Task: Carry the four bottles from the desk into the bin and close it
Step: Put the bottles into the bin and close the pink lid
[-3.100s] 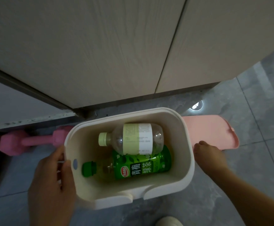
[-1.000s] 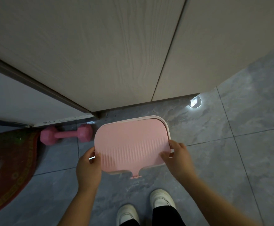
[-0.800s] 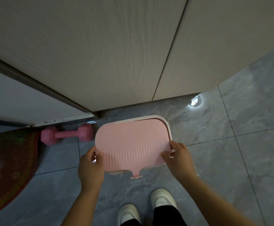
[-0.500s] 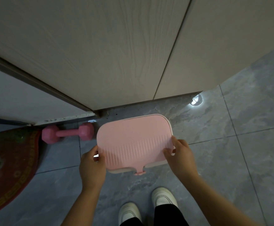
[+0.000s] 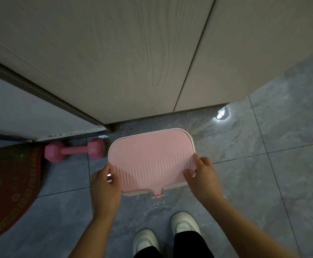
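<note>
At the far left a dark red patterned floor mat (image 5: 8,190) lies on the grey tiles, and next to it a pink dumbbell (image 5: 75,150) rests on the floor just beside the bin's left side, close but not touching it as far as can be seen. The left hand (image 5: 104,189) grips the left edge of the flat pink ribbed plastic lid (image 5: 152,161), thumb on top and fingers curled under the edge. That lid lies over the cream-white plastic bin (image 5: 193,144), of which only a thin rim shows; the bottles are hidden beneath, so their number cannot be checked. The right hand (image 5: 202,175) pinches the lid's right edge in the same way. The likely fault from here is an uneven seat: pressing one side first could leave the lid cocked, and its small front tab (image 5: 158,195) looks not quite centred in the rim. A tall bottle inside could also hold it up. Behind stands a pale wood-grain cabinet (image 5: 133,58), which blocks nothing, with a bright round floor fitting (image 5: 221,114) to the right. White shoes (image 5: 184,223) stand just short of the bin.
</note>
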Demonstrator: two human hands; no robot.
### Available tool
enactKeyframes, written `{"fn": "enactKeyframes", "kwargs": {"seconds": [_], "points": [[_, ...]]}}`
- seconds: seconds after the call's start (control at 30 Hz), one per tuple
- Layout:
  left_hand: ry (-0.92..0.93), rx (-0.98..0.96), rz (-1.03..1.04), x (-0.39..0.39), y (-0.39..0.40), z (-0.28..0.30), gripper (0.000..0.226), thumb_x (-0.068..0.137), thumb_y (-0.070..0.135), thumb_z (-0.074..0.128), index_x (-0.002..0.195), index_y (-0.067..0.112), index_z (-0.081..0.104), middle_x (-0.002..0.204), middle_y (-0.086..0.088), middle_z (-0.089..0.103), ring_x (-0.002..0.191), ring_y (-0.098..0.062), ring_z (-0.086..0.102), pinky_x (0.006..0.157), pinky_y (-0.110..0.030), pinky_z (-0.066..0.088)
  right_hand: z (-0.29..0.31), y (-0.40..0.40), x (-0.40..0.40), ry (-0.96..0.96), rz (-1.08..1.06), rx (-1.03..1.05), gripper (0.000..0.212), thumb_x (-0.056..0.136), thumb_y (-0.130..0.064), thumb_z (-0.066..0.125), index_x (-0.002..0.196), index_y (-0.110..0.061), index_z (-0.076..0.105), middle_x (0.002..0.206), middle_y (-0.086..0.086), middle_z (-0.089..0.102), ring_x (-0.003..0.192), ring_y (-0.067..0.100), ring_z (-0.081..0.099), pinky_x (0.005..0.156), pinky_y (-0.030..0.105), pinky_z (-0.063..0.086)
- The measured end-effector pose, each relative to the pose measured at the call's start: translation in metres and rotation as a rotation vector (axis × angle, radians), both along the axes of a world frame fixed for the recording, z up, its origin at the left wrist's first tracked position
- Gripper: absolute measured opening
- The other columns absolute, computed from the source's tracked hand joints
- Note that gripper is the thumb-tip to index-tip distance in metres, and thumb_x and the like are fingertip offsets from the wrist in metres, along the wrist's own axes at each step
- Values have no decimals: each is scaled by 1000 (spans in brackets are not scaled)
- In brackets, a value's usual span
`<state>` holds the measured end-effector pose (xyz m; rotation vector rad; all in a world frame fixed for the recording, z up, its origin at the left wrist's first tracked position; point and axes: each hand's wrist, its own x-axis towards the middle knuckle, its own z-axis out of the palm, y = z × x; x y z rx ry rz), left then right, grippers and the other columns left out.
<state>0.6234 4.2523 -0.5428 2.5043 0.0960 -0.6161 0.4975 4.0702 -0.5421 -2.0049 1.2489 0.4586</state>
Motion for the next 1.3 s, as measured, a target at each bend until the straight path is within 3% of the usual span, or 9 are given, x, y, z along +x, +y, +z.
{"fn": "enactKeyframes", "kwargs": {"seconds": [0.23, 0.33, 0.9, 1.1, 1.3], "points": [[4, -77, 29, -3, 2, -2, 37, 91, 1, 48, 125, 10, 57, 117, -19, 55, 87, -20, 52, 83, -29, 40, -1, -5, -7, -43, 17, 22, 64, 87, -18, 61, 144, -14, 32, 135, 8, 42, 110, 26, 57, 95, 34, 48], [3, -83, 40, -4, 5, -3, 40, 90, -1, 47, 126, 12, 57, 119, -18, 55, 90, -22, 55, 87, -34, 43, -1, -5, -8, -36, 60, 5, 65, 87, -22, 61, 145, -14, 30, 135, 7, 42, 111, 24, 56, 95, 32, 47], [26, -103, 71, -6, 9, -8, 42, 91, 3, 47, 130, 18, 53, 122, -14, 54, 90, -16, 51, 84, -29, 41, -1, -3, -6, -14, 62, 49, 74, 88, -28, 60, 148, -21, 17, 140, 7, 36, 114, 25, 55, 99, 36, 47], [5, -37, 20, -3, 5, -8, 43, 91, 2, 45, 130, 17, 53, 120, -17, 53, 90, -21, 51, 88, -33, 41, -2, -2, -6, -11, 16, 57, 75, 86, -31, 63, 147, -22, 21, 140, 8, 38, 115, 26, 57, 100, 38, 48], [-5, -6, 3, -4, 4, -5, 45, 90, 1, 46, 133, 16, 50, 119, -20, 54, 102, -32, 57, 92, -35, 41, -1, 1, -8, 6, 49, 57, 72, 87, -32, 61, 147, -21, 23, 139, 9, 41, 115, 26, 56, 100, 37, 47]]}}
